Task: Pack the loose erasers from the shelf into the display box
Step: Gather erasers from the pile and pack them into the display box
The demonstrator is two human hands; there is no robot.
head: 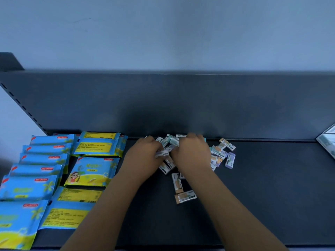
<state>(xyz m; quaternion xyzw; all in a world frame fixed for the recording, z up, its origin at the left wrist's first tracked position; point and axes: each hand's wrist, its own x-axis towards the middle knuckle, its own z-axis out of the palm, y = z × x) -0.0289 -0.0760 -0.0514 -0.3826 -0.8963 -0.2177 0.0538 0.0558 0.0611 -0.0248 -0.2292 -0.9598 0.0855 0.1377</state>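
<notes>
A heap of several small erasers in paper sleeves [220, 153] lies on the dark shelf [262, 187] near its back panel. My left hand [145, 153] and my right hand [192, 153] are both in the heap, fingers curled around erasers. A white-sleeved eraser [162, 153] sticks out between my left fingers. Green-sleeved erasers [172, 140] show above my right knuckles. Two orange erasers [184, 196] lie apart, nearer to me. A purple eraser [230, 160] rests at the heap's right side. The corner of a white box [327, 142] shows at the right edge.
Blue and yellow wet-wipe packs [92, 171] fill the left part of the shelf in overlapping rows, close to my left forearm. The shelf's upright back panel [163, 105] rises just behind the heap. Bare shelf surface lies between the heap and the white box.
</notes>
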